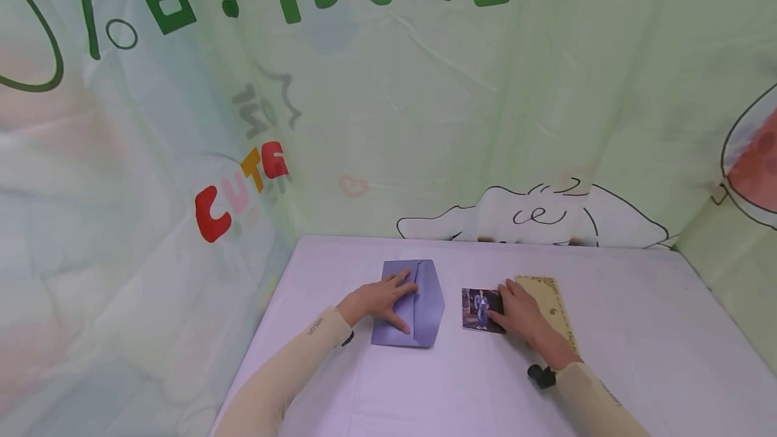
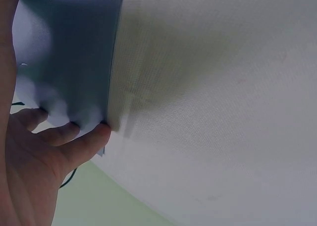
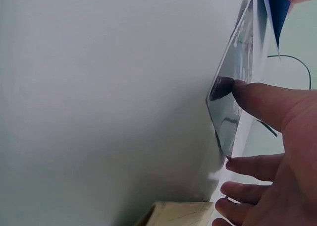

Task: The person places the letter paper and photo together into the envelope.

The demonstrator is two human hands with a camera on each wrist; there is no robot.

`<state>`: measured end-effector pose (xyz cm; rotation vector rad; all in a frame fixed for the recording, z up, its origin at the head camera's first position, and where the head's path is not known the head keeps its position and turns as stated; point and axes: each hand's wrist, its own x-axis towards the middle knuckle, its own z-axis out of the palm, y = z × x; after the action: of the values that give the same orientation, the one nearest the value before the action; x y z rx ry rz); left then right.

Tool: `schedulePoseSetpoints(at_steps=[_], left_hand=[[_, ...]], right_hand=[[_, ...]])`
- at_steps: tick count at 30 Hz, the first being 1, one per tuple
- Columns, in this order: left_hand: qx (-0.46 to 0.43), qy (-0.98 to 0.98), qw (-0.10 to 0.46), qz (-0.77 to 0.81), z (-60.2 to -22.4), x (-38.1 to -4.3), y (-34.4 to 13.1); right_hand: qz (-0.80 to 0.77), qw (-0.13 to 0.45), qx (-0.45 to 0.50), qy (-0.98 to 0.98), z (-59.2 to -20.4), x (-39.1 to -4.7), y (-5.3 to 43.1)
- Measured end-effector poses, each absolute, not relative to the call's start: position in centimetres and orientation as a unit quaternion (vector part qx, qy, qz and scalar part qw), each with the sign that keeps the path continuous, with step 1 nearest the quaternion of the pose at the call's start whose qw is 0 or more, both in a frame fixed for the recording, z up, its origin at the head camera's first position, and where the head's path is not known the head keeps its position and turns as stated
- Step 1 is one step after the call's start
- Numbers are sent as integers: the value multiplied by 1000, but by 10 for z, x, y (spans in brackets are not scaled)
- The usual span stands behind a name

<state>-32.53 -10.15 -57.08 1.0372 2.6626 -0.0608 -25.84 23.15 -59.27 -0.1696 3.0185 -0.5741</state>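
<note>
A purple envelope [image 1: 429, 309] lies on the left part of the table, its pointed flap spread out to the right. My left hand [image 1: 388, 301] rests on it with the fingers spread; in the left wrist view several fingertips touch the envelope [image 2: 69, 52] near its edge. To the right is a small glossy photo [image 1: 473, 309] of a standing figure. My right hand [image 1: 523, 315] holds the photo by its right side. In the right wrist view the thumb is on the glossy face of the photo [image 3: 228, 112] and the index fingertip is at a corner.
A yellowish card or paper with an ornate border [image 1: 555, 305] lies partly under my right hand and forearm. All of it is on a table with a pale lilac cover [image 1: 388, 390]. Printed curtains [image 1: 425, 120] hang behind and at both sides.
</note>
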Motion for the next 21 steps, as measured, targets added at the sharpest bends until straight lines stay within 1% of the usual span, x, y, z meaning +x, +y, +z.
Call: schedulePoseSetpoints(at_steps=[4, 11, 17, 21], left_hand=[[357, 923, 140, -22, -572, -325, -101], [353, 925, 140, -24, -572, -325, -100], [351, 925, 146, -21, -570, -325, -99], [352, 924, 145, -18, -571, -325, -100]], right_hand=[[-203, 41, -40, 978, -590, -259, 232], [-264, 22, -43, 963, -591, -265, 237], [-323, 62, -47, 943, -593, -270, 241], [-344, 58, -58, 935, -590, -271, 241]])
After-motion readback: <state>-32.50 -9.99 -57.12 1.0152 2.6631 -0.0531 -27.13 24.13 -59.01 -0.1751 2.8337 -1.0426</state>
